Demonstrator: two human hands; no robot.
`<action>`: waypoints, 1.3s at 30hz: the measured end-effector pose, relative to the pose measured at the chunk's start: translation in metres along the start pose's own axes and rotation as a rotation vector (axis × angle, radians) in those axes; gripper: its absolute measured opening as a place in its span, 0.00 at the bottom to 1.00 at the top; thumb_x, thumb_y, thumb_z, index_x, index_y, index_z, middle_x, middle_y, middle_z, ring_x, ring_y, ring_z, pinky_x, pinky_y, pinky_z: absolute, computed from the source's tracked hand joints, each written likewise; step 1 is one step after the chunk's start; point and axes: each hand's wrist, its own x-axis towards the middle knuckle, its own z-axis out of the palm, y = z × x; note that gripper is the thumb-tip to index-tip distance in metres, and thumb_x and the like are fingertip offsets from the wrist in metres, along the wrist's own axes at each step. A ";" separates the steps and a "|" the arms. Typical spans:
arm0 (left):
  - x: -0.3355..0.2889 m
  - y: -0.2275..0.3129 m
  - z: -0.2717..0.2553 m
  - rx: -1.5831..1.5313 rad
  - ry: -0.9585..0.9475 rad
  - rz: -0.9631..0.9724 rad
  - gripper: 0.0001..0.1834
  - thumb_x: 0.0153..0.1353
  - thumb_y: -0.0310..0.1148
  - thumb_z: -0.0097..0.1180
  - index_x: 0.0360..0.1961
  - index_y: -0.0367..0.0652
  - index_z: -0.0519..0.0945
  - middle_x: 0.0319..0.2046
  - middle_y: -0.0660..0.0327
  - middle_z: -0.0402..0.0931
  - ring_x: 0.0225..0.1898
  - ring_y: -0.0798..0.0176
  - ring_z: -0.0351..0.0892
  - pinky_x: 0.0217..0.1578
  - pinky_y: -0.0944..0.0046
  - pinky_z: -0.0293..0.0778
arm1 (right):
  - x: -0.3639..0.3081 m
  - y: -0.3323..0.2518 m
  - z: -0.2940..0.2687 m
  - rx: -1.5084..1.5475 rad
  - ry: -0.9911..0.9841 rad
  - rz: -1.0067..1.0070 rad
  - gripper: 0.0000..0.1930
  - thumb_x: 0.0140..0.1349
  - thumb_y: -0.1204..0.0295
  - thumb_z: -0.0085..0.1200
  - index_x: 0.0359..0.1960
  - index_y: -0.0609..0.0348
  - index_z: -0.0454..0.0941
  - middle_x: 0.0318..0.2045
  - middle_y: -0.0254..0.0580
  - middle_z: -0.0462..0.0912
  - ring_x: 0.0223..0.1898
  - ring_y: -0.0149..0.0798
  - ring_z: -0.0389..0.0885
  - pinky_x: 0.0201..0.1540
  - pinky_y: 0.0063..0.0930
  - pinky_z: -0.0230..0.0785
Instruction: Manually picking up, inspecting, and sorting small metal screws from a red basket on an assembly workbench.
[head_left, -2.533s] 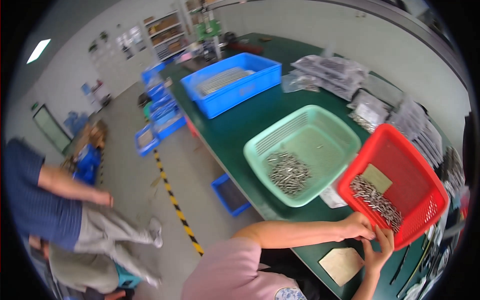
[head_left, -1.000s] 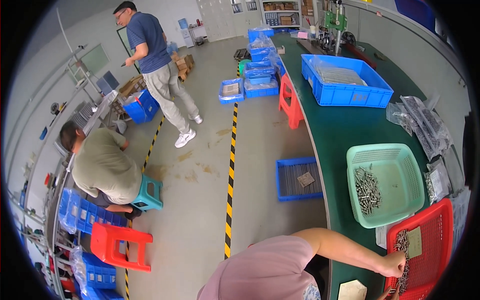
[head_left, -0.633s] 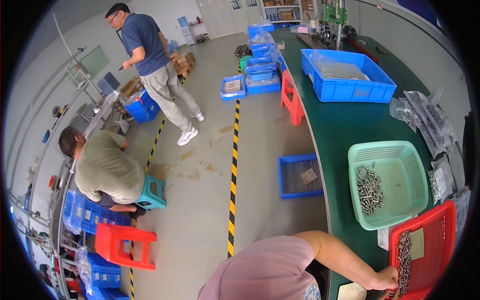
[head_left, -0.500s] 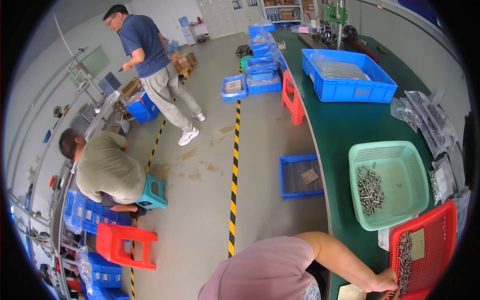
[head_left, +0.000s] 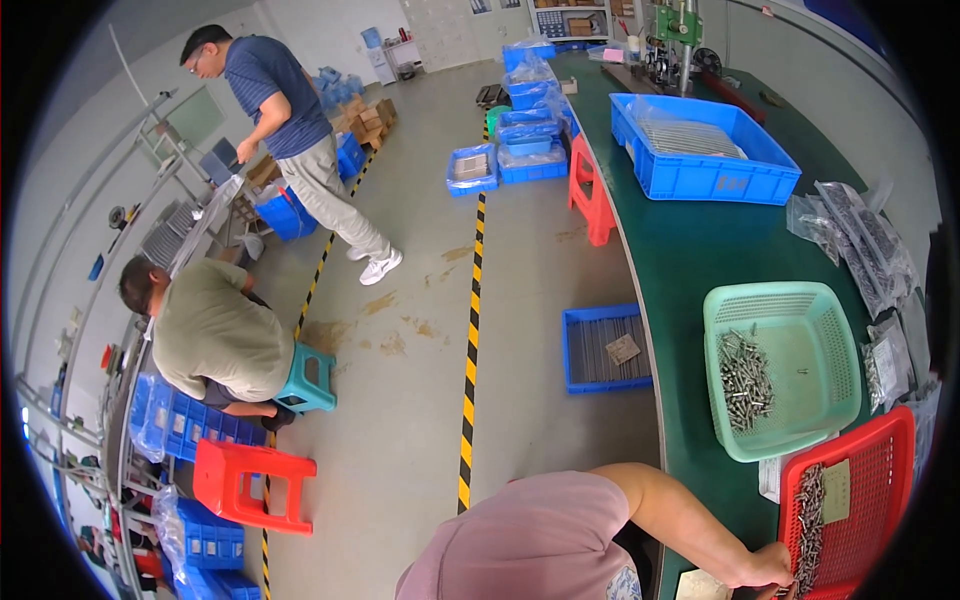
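Observation:
From the lower edge my left arm, in a pink sleeve, reaches over the table edge to the right. My left hand [head_left: 768,567] is at the near left corner of a red plastic basket [head_left: 875,490], its fingers curled down against a heap of small metal pins [head_left: 808,520]. What the fingertips hold, if anything, is hidden. A tan card [head_left: 835,490] lies in the basket beside the pins. Just beyond stands a light green basket [head_left: 815,390] with more metal pins [head_left: 745,385] piled on its left side. My right hand is out of view.
The green table [head_left: 690,250] bears a blue crate [head_left: 720,185], bagged parts [head_left: 865,240] and a green press [head_left: 677,25]. A paper slip [head_left: 703,585] lies by my wrist. Left are a red stool [head_left: 255,485], a seated person [head_left: 220,330] and a standing person [head_left: 280,100].
The view has shifted slightly. The standing person has leaned further left and moved a hand. My left hand stays at the red basket, nearly unmoved.

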 end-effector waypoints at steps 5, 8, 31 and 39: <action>-0.006 0.017 -0.004 0.135 0.011 0.053 0.08 0.41 0.22 0.49 0.09 0.36 0.74 0.12 0.56 0.71 0.15 0.60 0.72 0.18 0.62 0.65 | 0.003 -0.005 0.001 0.055 0.030 -0.039 0.10 0.54 0.73 0.59 0.37 0.63 0.78 0.28 0.42 0.80 0.27 0.34 0.77 0.27 0.22 0.70; -0.014 0.024 -0.006 0.446 0.190 0.509 0.06 0.37 0.22 0.51 0.07 0.35 0.73 0.22 0.53 0.71 0.28 0.55 0.74 0.27 0.61 0.67 | 0.004 -0.004 0.003 0.132 0.069 -0.059 0.10 0.52 0.75 0.61 0.35 0.65 0.79 0.27 0.43 0.79 0.26 0.36 0.77 0.27 0.24 0.71; -0.041 0.008 0.036 0.539 -0.597 0.357 0.12 0.34 0.29 0.54 0.04 0.37 0.68 0.09 0.53 0.68 0.12 0.64 0.67 0.15 0.58 0.60 | -0.080 0.043 -0.067 0.096 0.112 0.346 0.15 0.56 0.76 0.57 0.45 0.67 0.76 0.43 0.46 0.78 0.45 0.41 0.75 0.50 0.30 0.67; -0.047 0.107 -0.064 0.298 -0.450 -0.041 0.09 0.54 0.30 0.59 0.26 0.33 0.82 0.34 0.57 0.79 0.37 0.68 0.76 0.37 0.69 0.70 | 0.021 -0.034 -0.005 0.423 -0.150 0.085 0.19 0.38 0.78 0.63 0.37 0.64 0.80 0.28 0.44 0.77 0.30 0.40 0.76 0.32 0.28 0.70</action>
